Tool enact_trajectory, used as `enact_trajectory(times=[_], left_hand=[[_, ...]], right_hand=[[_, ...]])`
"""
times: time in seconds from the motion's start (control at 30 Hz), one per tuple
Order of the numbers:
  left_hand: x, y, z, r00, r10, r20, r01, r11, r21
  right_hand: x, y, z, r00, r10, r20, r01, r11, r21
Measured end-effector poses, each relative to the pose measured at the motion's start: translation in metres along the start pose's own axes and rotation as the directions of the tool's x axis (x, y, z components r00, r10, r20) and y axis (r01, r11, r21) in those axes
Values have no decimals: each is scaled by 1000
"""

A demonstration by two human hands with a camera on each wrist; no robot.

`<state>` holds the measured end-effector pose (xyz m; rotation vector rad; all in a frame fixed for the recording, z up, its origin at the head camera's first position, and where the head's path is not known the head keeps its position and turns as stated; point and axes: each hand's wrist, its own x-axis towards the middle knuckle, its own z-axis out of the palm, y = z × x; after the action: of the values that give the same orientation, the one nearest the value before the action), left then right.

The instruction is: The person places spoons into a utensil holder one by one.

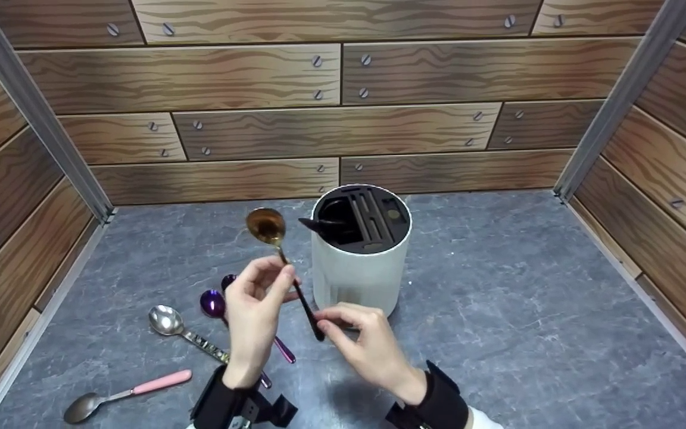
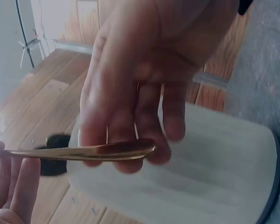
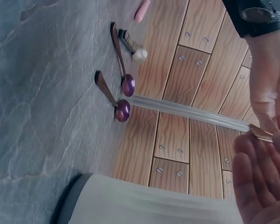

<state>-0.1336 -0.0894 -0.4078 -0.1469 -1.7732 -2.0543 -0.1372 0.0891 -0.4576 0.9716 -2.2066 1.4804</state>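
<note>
Both my hands share one gold-bowled metal spoon with a slim black handle (image 1: 286, 268): my left hand (image 1: 253, 319) pinches its neck between thumb and fingertips, my right hand (image 1: 367, 345) pinches the handle's end. It feels likely light, stiff and slick, best held mid-handle. Its long axis tilts, bowl up and away toward the desk's back edge, beside the white cylindrical holder with a black slotted top (image 1: 359, 253). Loose spoons (image 1: 200, 333) lie toward the front-left corner.

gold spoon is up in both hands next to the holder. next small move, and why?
Probably let the right hand release the black handle end and have the left hand swing the gold spoon over the holder. The spoon is pinched mid-handle, bowl up, just left of the holder's open slots, where one dark utensil already sits.
</note>
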Motion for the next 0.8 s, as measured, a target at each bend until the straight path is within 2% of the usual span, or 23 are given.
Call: enact_trajectory(times=[0.1, 0.3, 0.63, 0.8], left_hand=[[-4, 2, 5, 999, 32, 35, -32, 999, 1], [-11, 4, 10, 990, 99, 97, -97, 995, -23], [-15, 15, 10, 982, 136, 127, -146, 986, 76], [-14, 18, 8, 981, 112, 161, -129, 986, 104]], right_hand=[[-1, 0, 0, 1000, -5, -8, 5, 1000, 29], [-1, 1, 0, 1000, 4, 26, -8, 992, 129], [-3, 8, 4, 998, -30, 57, 27, 998, 56], [-4, 11, 6, 998, -25, 65, 23, 999, 32]])
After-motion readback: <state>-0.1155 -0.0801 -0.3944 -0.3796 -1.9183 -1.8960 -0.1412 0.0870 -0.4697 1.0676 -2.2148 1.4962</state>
